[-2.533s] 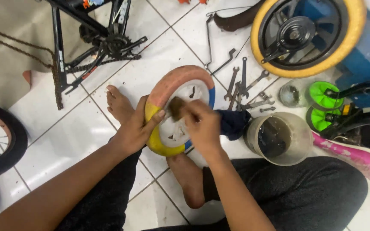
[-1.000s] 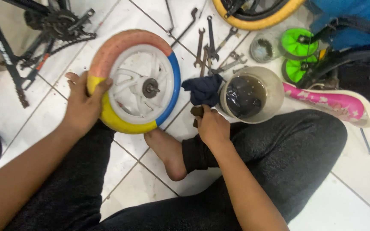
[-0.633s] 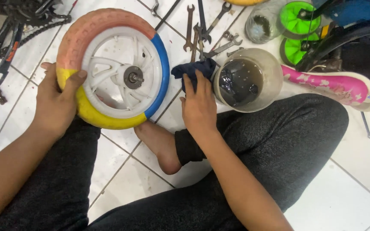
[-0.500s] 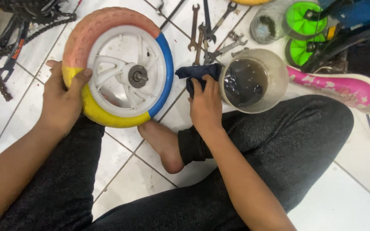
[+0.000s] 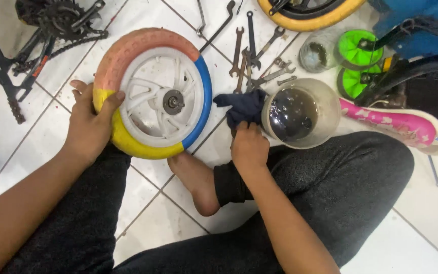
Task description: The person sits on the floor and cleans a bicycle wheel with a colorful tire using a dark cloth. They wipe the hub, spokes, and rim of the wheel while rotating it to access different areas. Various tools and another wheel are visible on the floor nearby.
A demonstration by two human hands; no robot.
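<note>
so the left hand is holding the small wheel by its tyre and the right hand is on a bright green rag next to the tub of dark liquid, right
Not quite. The head view shows the rag under the right hand is dark navy, not bright green. The rest holds: the left hand grips the small wheel by its tyre, and the rag lies beside the tub of dark liquid.

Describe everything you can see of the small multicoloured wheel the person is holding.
The wheel is small, with a white plastic-looking spoked rim and a metal hub and axle at its centre. Its solid-looking tyre comes in coloured sections: faded pink on top, blue on the right, yellow along the bottom and left. It faces the camera, tilted, near the tiled floor. The left hand grips its yellow left edge; its lower edge overlaps the person's knee.
</note>
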